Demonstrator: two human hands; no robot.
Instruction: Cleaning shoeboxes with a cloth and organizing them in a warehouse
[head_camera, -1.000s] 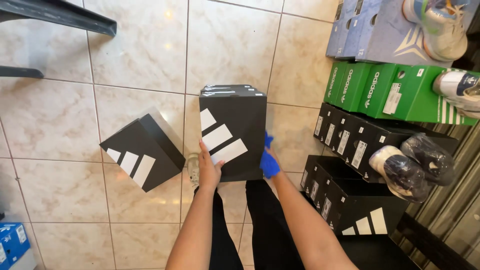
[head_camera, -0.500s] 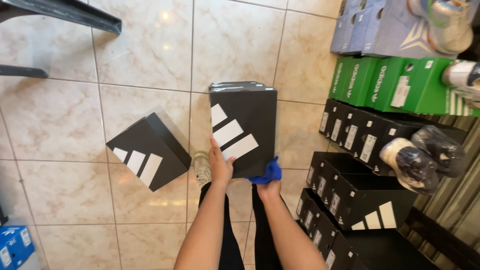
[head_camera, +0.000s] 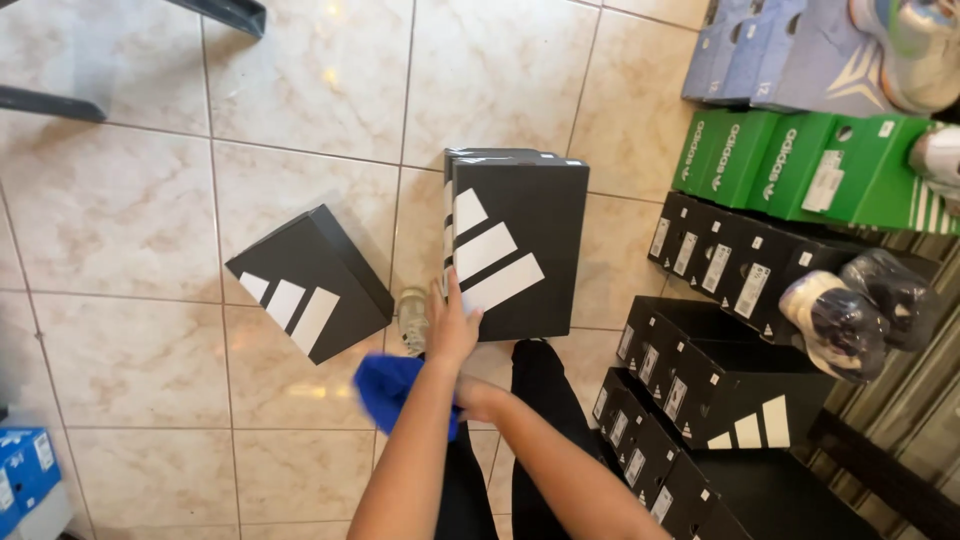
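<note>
- Left hand (head_camera: 452, 325) rests open, fingers spread flat against the near left corner of the black shoe box (head_camera: 515, 245), steadying it rather than clasping it.
- The box with three white stripes stands on the tiled floor (head_camera: 130, 210), directly ahead of the person's legs.
- Right hand (head_camera: 478, 398) has left the box's right side, where it sat half a second ago; it now crosses under the left forearm, closed on a blue cloth (head_camera: 392, 385), which blurs with motion.
- With that, the box is kept by one hand only, and the cloth is off its surface.
- A second black striped box (head_camera: 310, 283) lies tilted to the left, apart from both hands.
- Stacked black boxes (head_camera: 720, 380) and green boxes (head_camera: 790, 165) line the right.
</note>
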